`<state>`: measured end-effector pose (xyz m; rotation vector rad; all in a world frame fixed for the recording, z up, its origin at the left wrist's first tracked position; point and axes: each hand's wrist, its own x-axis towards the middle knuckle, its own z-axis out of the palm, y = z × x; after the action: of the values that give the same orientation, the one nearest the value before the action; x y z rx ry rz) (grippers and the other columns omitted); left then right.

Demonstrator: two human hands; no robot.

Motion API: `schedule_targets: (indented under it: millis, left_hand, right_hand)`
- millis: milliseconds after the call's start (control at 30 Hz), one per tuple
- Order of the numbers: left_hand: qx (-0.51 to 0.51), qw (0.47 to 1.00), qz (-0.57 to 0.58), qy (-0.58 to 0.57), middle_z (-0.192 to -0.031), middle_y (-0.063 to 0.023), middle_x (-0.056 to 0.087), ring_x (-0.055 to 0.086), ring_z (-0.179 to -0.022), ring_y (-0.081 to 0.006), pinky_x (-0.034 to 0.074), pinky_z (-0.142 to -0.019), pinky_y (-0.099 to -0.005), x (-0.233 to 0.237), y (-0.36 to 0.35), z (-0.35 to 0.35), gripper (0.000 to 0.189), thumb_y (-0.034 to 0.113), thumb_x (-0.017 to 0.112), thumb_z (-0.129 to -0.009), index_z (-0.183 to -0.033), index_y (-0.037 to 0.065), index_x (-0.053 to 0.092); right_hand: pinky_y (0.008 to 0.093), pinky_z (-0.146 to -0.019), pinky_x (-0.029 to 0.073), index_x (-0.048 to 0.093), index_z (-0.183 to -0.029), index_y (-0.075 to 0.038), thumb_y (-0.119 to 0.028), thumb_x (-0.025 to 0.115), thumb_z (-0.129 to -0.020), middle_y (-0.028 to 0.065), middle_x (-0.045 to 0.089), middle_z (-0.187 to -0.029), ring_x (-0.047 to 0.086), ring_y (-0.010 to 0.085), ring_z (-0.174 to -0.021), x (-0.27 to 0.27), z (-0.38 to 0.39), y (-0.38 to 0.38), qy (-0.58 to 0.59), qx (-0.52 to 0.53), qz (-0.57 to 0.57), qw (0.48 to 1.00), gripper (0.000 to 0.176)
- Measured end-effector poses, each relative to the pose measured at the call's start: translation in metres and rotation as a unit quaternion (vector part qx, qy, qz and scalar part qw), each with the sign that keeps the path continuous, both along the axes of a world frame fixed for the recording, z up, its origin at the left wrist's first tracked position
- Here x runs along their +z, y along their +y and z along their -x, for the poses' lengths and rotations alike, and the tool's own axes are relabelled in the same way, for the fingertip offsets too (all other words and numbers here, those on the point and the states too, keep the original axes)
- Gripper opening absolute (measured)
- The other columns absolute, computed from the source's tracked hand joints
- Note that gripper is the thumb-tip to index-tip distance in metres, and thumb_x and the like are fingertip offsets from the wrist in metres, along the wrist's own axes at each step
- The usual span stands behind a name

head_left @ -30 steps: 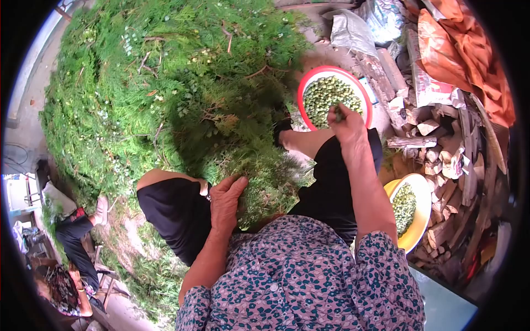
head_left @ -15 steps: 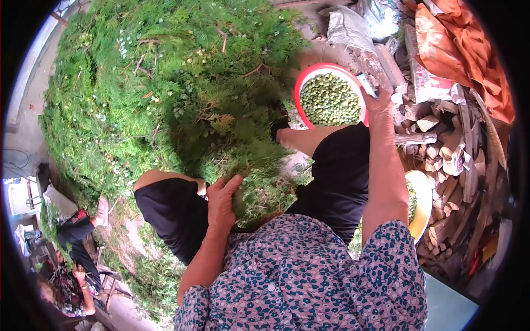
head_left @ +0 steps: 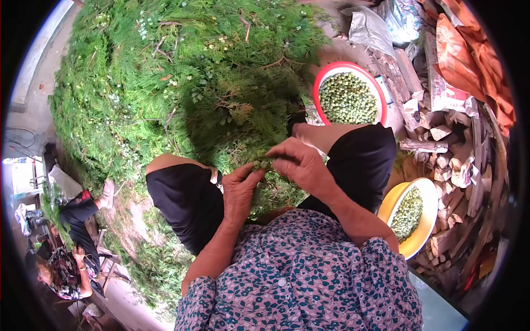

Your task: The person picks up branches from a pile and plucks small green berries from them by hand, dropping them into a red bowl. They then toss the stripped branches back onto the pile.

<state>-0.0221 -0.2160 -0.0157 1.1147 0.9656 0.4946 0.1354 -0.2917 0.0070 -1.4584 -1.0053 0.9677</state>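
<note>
Our right hand [head_left: 302, 166] has swung in from beyond the far side of the red-rimmed basin [head_left: 317, 96] since 0.5 s ago, and it now meets our left hand [head_left: 239, 192] low between our 2 knees; the left hand is about where it was between the legs. Between the 2 sets of fingertips we see a small green sprig [head_left: 261, 164] with round cones on it, held above the loose foliage in our lap. Its visible part runs roughly crosswise, from the left fingertips toward the right ones; we cannot tell which end is the tip, because it blends into the greenery behind it. The left grip is narrow, thumb and forefinger drawn close on the sprig. The right thumb and forefinger are slightly parted at the cones, and we cannot tell whether they pinch them or only touch. Ahead and to the left lies a broad heap of cut branches [head_left: 138, 83], spreading right up to our knees. The red-rimmed basin stands beyond our right knee with many green cones [head_left: 348, 99] in it, and the yellow basin [head_left: 428, 226] beside our right elbow holds more. Split firewood [head_left: 441, 160] is stacked past both basins, under an orange sheet [head_left: 464, 60] at the upper right. Another person [head_left: 63, 273] sits at the far lower left.
</note>
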Motion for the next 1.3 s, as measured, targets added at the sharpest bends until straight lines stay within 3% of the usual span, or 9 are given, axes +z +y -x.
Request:
schedule_targets:
  millis: [367, 467, 533, 767, 900, 967, 1067, 1200, 1300]
  left_hand:
    - [-0.047, 0.992, -0.119, 0.016, -0.072, -0.0004, 0.062, 0.053, -0.066, -0.0039, 0.042, -0.059, -0.0186, -0.009, -0.005, 0.005, 0.018, 0.01, 0.065, -0.081, -0.094, -0.002, 0.065]
    - [-0.04, 0.993, -0.106, 0.013, -0.072, -0.0006, 0.062, 0.053, -0.066, -0.0043, 0.042, -0.059, -0.0187, -0.002, -0.005, 0.003, 0.017, 0.009, 0.065, -0.081, -0.094, -0.002, 0.066]
    - [-0.033, 0.998, -0.047, -0.002, -0.072, -0.0003, 0.062, 0.053, -0.064, -0.0048, 0.042, -0.058, -0.0189, 0.002, -0.005, 0.002, 0.016, 0.009, 0.065, -0.081, -0.094, -0.001, 0.066]
    - [0.012, 1.0, 0.019, -0.022, -0.076, -0.0012, 0.064, 0.054, -0.067, -0.0051, 0.043, -0.06, -0.0193, -0.003, -0.006, 0.001, 0.021, 0.009, 0.066, -0.08, -0.097, -0.003, 0.065]
    - [0.003, 0.999, 0.023, -0.035, -0.077, -0.0014, 0.064, 0.054, -0.067, -0.0047, 0.043, -0.061, -0.0187, -0.003, -0.004, 0.003, 0.023, 0.009, 0.067, -0.079, -0.099, -0.003, 0.064]
    - [-0.003, 1.0, 0.011, -0.022, -0.077, -0.0015, 0.064, 0.054, -0.067, -0.0046, 0.043, -0.061, -0.0186, -0.002, -0.005, 0.003, 0.023, 0.01, 0.067, -0.079, -0.099, -0.003, 0.064]
    - [-0.032, 0.999, -0.017, -0.008, -0.078, -0.0017, 0.064, 0.054, -0.067, -0.0046, 0.043, -0.061, -0.0186, -0.005, -0.007, 0.002, 0.022, 0.01, 0.067, -0.08, -0.099, -0.002, 0.064]
    - [-0.047, 0.998, -0.028, -0.007, -0.076, -0.0004, 0.064, 0.054, -0.066, -0.0047, 0.043, -0.059, -0.0186, 0.001, -0.006, 0.0, 0.021, 0.01, 0.066, -0.08, -0.099, -0.001, 0.065]
    - [-0.039, 0.999, -0.008, 0.0, -0.076, -0.0001, 0.064, 0.054, -0.066, -0.0046, 0.044, -0.06, -0.0185, 0.004, -0.006, -0.001, 0.022, 0.01, 0.067, -0.079, -0.098, -0.001, 0.065]
  right_hand:
    - [0.0268, -0.061, 0.043, 0.062, -0.099, -0.002, -0.005, 0.069, -0.071, 0.0061, 0.051, -0.078, 0.053, 0.016, -0.071, -0.027, 0.026, 0.002, -0.114, -0.057, -0.082, 0.989, 0.029]
    - [0.0245, -0.057, 0.043, 0.061, -0.098, 0.0, -0.006, 0.066, -0.076, 0.0043, 0.053, -0.079, 0.053, 0.0126, -0.068, -0.026, 0.023, -0.002, 0.012, -0.049, -0.009, 0.999, 0.023]
    - [0.0222, -0.053, 0.043, 0.059, -0.098, 0.001, -0.008, 0.061, -0.083, 0.0034, 0.055, -0.08, 0.053, 0.0099, -0.067, -0.028, 0.017, -0.004, 0.358, -0.048, 0.077, 0.929, 0.018]
    - [0.0235, -0.052, 0.043, 0.053, -0.103, -0.004, -0.009, 0.054, -0.088, 0.0045, 0.058, -0.088, 0.058, 0.0141, -0.074, -0.023, 0.006, -0.002, 0.543, -0.077, -0.008, 0.836, 0.017]
    - [0.0217, -0.051, 0.041, 0.052, -0.106, -0.004, -0.008, 0.055, -0.086, 0.0026, 0.058, -0.084, 0.056, 0.0108, -0.069, -0.012, 0.005, -0.001, 0.507, -0.078, -0.007, 0.858, 0.021]
    - [0.0184, -0.049, 0.039, 0.054, -0.105, -0.003, -0.009, 0.058, -0.085, 0.0003, 0.056, -0.077, 0.053, 0.006, -0.062, -0.01, 0.003, -0.001, 0.325, -0.041, 0.055, 0.943, 0.022]
    - [0.0157, -0.045, 0.035, 0.057, -0.103, -0.002, -0.01, 0.06, -0.084, -0.0014, 0.053, -0.071, 0.048, 0.0026, -0.055, -0.011, 0.013, 0.004, 0.126, -0.048, 0.034, 0.99, 0.021]
    - [0.0184, -0.043, 0.036, 0.06, -0.096, 0.0, -0.013, 0.064, -0.082, 0.0031, 0.055, -0.075, 0.049, 0.0042, -0.056, -0.019, 0.017, 0.003, 0.145, -0.081, 0.039, 0.985, 0.02]
    - [0.0179, -0.041, 0.034, 0.059, -0.094, 0.0, -0.016, 0.061, -0.085, 0.0022, 0.053, -0.07, 0.049, 0.0043, -0.054, -0.023, 0.015, 0.0, 0.338, -0.105, 0.095, 0.931, 0.019]
